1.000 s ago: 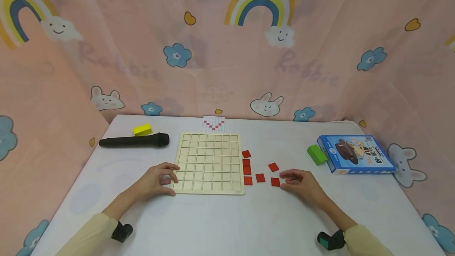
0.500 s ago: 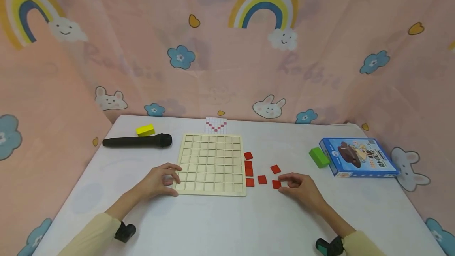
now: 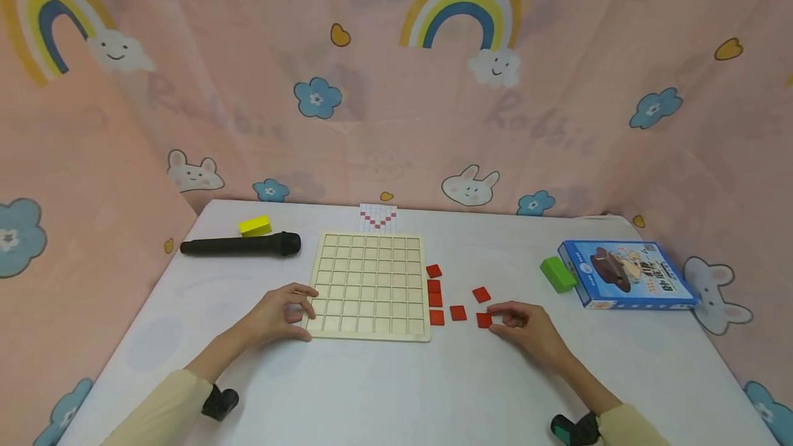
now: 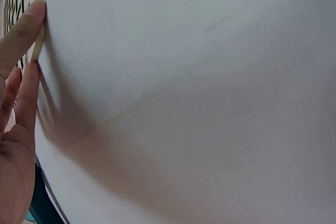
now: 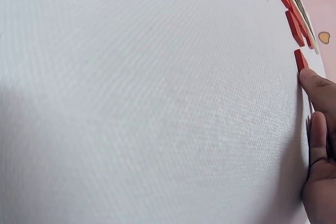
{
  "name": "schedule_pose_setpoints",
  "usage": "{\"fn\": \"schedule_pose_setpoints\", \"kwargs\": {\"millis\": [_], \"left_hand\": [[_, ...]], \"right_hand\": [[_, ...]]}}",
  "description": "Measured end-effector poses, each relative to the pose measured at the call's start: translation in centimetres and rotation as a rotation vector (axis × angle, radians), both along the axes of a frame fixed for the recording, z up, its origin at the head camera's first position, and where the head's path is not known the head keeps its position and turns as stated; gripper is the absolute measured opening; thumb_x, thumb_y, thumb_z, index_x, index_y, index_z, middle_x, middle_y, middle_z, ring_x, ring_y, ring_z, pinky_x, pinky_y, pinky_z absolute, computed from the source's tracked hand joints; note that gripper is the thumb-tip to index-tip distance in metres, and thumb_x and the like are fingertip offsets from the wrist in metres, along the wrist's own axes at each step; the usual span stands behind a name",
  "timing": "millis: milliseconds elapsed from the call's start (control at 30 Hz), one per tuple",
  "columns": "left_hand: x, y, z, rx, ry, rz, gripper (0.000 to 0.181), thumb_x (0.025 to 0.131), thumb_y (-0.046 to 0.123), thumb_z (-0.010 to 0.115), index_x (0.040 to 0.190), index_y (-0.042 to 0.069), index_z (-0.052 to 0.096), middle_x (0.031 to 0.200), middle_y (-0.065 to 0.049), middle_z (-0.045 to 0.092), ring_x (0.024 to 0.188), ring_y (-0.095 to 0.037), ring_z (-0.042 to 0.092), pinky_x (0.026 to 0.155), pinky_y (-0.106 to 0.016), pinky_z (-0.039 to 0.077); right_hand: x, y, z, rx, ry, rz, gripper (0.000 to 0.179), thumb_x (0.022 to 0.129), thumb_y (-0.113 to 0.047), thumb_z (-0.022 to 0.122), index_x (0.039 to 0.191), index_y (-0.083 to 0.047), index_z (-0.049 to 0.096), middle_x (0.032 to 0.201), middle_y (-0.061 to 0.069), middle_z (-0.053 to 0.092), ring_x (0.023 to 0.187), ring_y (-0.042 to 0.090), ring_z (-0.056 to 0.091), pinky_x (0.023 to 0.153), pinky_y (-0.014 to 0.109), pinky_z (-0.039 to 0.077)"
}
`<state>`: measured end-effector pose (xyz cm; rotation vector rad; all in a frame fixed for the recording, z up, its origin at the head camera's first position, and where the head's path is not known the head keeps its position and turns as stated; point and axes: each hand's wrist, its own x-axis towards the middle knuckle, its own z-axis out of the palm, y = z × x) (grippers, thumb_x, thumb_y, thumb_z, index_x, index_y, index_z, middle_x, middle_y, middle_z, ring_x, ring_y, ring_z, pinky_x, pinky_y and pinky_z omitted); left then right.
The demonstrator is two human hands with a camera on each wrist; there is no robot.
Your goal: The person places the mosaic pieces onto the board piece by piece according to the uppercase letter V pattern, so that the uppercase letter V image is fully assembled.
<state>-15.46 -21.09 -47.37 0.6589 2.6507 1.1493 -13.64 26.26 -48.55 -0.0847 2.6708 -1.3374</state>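
Note:
A pale wooden grid board (image 3: 369,288) lies flat, its squares bare. My left hand (image 3: 275,313) grips its left edge, fingers over the rim and thumb at the near corner; the left wrist view shows fingertips against the board's edge (image 4: 38,45). My right hand (image 3: 526,329) has thumb and index finger at the right side of a red square tile (image 3: 483,321), pinching it where it lies on the table. In the right wrist view a fingertip meets the end of that tile (image 5: 300,60). Several other red tiles (image 3: 458,313) lie between this hand and the board.
Behind the board stands a small card (image 3: 378,217) with a red V pattern on a grid. At the back left lie a black microphone (image 3: 241,246) and a yellow block (image 3: 255,226). To the right are a green block (image 3: 558,274) and a blue box (image 3: 626,275).
The right hand's thumb and index finger have closed in on the nearest red tile. The left hand stays on the board. The whole head view has shifted slightly.

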Motion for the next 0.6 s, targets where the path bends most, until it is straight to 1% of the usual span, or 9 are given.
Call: {"fn": "schedule_pose_setpoints", "kwargs": {"millis": [100, 167, 400, 500, 600], "left_hand": [[0.01, 0.0, -0.05, 0.003, -0.001, -0.001, 0.028, 0.062, 0.015, 0.089, 0.079, 0.017, 0.068, 0.124, -0.012, 0.057, 0.12, -0.038, 0.049, 0.085, -0.024, 0.055], [0.03, 0.03, -0.02, 0.004, -0.014, 0.01, 0.028, 0.062, 0.014, 0.089, 0.079, 0.018, 0.067, 0.124, -0.01, 0.057, 0.121, -0.037, 0.049, 0.085, -0.023, 0.055], [-0.04, 0.17, 0.14, -0.009, -0.027, 0.02, 0.027, 0.063, 0.014, 0.089, 0.08, 0.017, 0.068, 0.125, -0.011, 0.056, 0.121, -0.038, 0.048, 0.087, -0.026, 0.055], [-0.08, 0.24, 0.26, -0.022, -0.033, 0.022, 0.027, 0.063, 0.013, 0.089, 0.08, 0.016, 0.068, 0.125, -0.011, 0.056, 0.122, -0.039, 0.047, 0.087, -0.027, 0.055], [-0.07, 0.28, 0.4, -0.029, -0.038, 0.025, 0.027, 0.063, 0.013, 0.089, 0.08, 0.015, 0.068, 0.125, -0.011, 0.056, 0.123, -0.039, 0.047, 0.088, -0.028, 0.054]], "right_hand": [[0.02, 0.1, -0.09, -0.008, 0.022, 0.012, 0.034, 0.084, -0.017, 0.075, 0.114, -0.005, 0.068, 0.109, 0.011, 0.067, 0.085, 0.019, 0.054, 0.07, 0.015, 0.051], [0.04, 0.12, -0.14, -0.013, 0.034, 0.01, 0.033, 0.084, -0.018, 0.075, 0.114, -0.005, 0.068, 0.108, 0.01, 0.067, 0.084, 0.018, 0.055, 0.07, 0.015, 0.051], [0.23, 0.2, -0.25, -0.041, 0.068, 0.002, 0.031, 0.085, -0.015, 0.074, 0.114, -0.005, 0.068, 0.1, 0.008, 0.067, 0.08, 0.017, 0.054, 0.067, 0.016, 0.05], [0.23, 0.38, -0.36, -0.054, 0.059, -0.014, 0.032, 0.086, -0.016, 0.073, 0.116, -0.006, 0.067, 0.103, 0.009, 0.067, 0.084, 0.017, 0.057, 0.07, 0.014, 0.052], [0.18, 0.64, -0.49, -0.093, 0.039, -0.029, 0.036, 0.085, -0.017, 0.073, 0.118, -0.004, 0.065, 0.11, 0.013, 0.067, 0.091, 0.016, 0.063, 0.077, 0.014, 0.053]]}}
